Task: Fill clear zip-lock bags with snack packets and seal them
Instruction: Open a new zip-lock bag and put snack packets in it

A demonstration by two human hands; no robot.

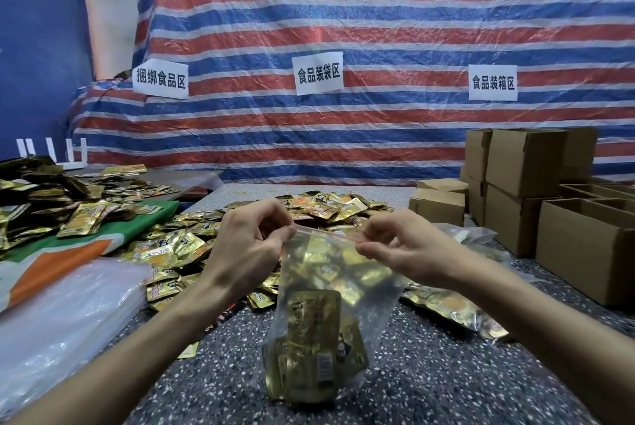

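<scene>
A clear zip-lock bag [330,273] with a red seal strip hangs upright over the speckled table, its bottom resting near the front edge. Several gold snack packets [311,345] lie inside its lower part. My left hand [254,246] pinches the left end of the seal strip between thumb and fingers. My right hand [405,246] pinches the strip's right end. A wide pile of loose gold snack packets [192,242] spreads across the table behind the bag.
A stack of clear empty bags [65,314] lies at the left. Another heap of gold packets [51,205] covers a green and orange cloth. Cardboard boxes [584,246] stand at the right. A filled bag [457,311] lies right of centre. A striped tarp hangs behind.
</scene>
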